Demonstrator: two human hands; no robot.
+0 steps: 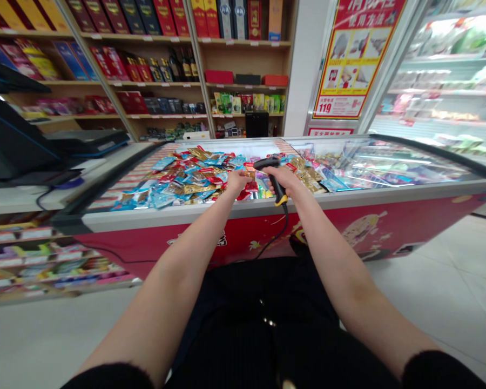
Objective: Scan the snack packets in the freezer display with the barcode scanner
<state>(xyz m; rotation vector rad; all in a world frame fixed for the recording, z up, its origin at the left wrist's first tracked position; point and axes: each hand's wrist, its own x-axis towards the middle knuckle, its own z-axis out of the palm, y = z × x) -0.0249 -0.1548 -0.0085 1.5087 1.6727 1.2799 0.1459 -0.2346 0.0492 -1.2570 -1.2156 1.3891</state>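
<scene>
Over the chest freezer [154, 219], my right hand [288, 181] is wrapped round the handle of a black and yellow barcode scanner [278, 186], whose head points left. A cable [281, 227] hangs from its grip and runs down to the left. My left hand [237, 179] pinches a small snack packet [250, 177] just in front of the scanner's head. Beneath both hands, many blue, red and gold snack packets [186, 175] lie heaped on the freezer top. More gold packets [308, 175] lie to the right of the scanner.
A checkout counter [133, 154] with a dark register screen [16, 135] stands at the left. Shelves [146, 38] of boxes and bottles line the back wall. At the right are the freezer's glass lid [413, 162] and a lit display fridge [453, 92].
</scene>
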